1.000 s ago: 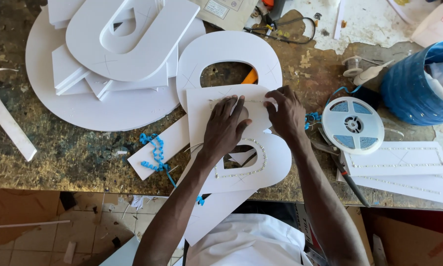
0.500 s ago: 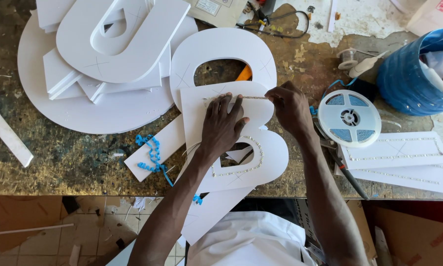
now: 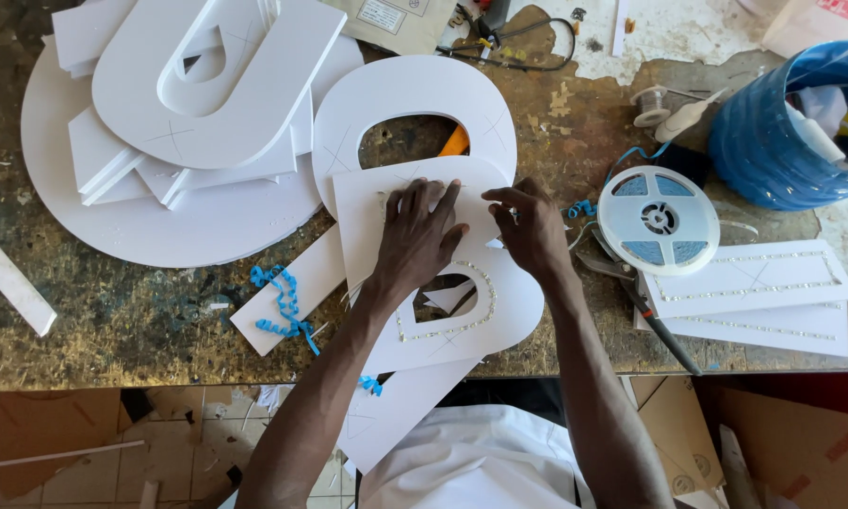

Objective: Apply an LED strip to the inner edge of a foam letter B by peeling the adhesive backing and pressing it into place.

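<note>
A white foam letter [image 3: 504,311] lies on the workbench, overlapping a second white letter [image 3: 415,94] behind it. A dotted light strip [image 3: 443,332] runs around its lower cut-out. My left hand [image 3: 419,236] lies flat on the upper half of the letter, fingers spread, holding nothing. Just to its right, my right hand [image 3: 532,226] is pinched on the thin light strip at the letter's upper edge. The strip leads right towards a white reel [image 3: 658,219].
A stack of white letters [image 3: 217,85] rests on a round white disc [image 3: 160,240] at the back left. A blue bucket [image 3: 773,141] stands at the right. White panels with light strips [image 3: 754,283] lie under the reel. Blue curled strips [image 3: 278,302] are near the bench's front edge [image 3: 113,372].
My right hand has shifted slightly left and nearer along the letter's upper edge. My left hand stays flat on the letter in nearly the same spot.
</note>
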